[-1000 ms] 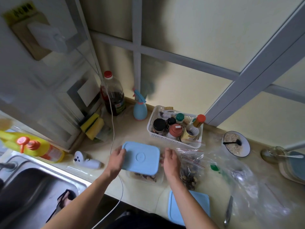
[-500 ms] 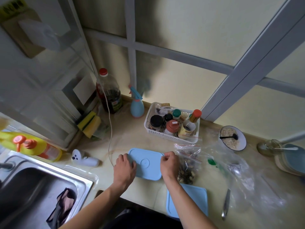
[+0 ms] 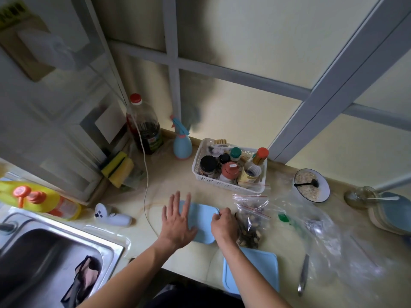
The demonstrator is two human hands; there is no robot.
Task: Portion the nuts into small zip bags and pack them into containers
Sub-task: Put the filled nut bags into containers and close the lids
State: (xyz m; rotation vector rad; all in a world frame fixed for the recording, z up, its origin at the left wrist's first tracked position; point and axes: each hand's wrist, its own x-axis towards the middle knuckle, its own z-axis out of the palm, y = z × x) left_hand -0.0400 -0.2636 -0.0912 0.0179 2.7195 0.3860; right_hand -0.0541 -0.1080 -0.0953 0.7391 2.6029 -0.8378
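— Two hands on the blue lid (image 3: 203, 221), as we see it. Which does what?

— Our left hand (image 3: 178, 221) lies flat on the lid's left part, fingers straight and spread, pressing down. Our right hand (image 3: 223, 225) has its fingers curled at the lid's right edge, pinching the rim.

— Where does the container sit?

— Under that lid, on the desk (image 3: 169, 181), near the front edge, between the white controller (image 3: 112, 216) on the left and the zip bag of nuts (image 3: 250, 221) just to the right. The bag touches our right hand.

— Anything else close by?

— A second blue lid (image 3: 260, 270) lies nearer to us on the right, a spoon (image 3: 303, 274) beside it. Farther back stands a white basket (image 3: 226, 185) of jars, and a bowl (image 3: 311, 185) with a black spoon sits to the far right.
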